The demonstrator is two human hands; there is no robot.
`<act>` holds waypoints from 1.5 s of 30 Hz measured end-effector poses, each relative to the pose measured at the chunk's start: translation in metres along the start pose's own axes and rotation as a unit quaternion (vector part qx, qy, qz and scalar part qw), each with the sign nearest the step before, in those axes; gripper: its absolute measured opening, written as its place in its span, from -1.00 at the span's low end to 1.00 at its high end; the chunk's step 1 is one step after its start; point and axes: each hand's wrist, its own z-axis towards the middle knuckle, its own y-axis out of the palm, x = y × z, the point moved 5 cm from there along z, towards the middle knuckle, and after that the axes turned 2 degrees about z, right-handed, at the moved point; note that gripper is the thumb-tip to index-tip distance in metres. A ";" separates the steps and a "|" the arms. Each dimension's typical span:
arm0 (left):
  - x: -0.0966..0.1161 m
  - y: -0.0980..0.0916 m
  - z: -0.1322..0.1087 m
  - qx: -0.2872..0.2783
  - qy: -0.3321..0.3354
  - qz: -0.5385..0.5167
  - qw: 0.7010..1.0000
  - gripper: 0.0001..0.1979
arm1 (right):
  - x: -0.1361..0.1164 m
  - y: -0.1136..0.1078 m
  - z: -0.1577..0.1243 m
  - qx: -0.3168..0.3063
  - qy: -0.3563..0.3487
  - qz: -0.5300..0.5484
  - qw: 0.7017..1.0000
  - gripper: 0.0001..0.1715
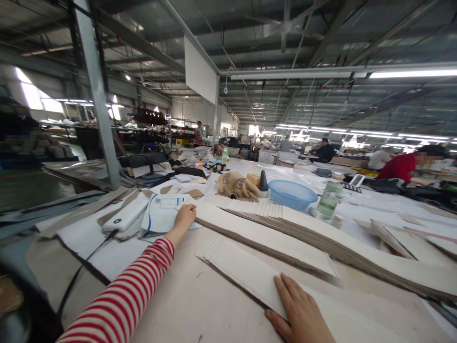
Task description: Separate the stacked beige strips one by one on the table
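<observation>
My left hand (pixel 184 215), on a red-and-white striped sleeve, reaches forward and rests its fingers on a white printed sheet (pixel 162 214) lying on the table; the fingers look curled onto the paper's edge. My right hand (pixel 302 312) lies flat and open on the near end of a long fanned row of pale cut strips (pixel 246 267). A second, longer fanned stack of strips (pixel 285 226) runs diagonally just beyond it.
A white power bank (pixel 124 216) with a black cable lies left of the sheet. Behind are a blue plastic bowl (pixel 292 193), a green bottle (pixel 326 204), a black cone (pixel 263 182) and tan gloves (pixel 237 186). A steel post (pixel 98 95) stands left. Other people work at far tables.
</observation>
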 end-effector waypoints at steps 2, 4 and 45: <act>0.006 0.005 -0.016 -0.039 0.018 -0.010 0.999 -0.72 | 0.001 -0.001 0.000 0.015 0.001 0.014 1.000 -0.21; 0.012 0.015 -0.036 -0.096 0.034 -0.018 0.995 -0.73 | 0.004 -0.001 0.000 0.037 0.000 0.029 0.999 -0.27; 0.164 0.096 -0.190 -0.144 0.407 0.087 0.898 -0.55 | 0.046 -0.015 0.023 0.160 0.104 0.117 0.975 -0.67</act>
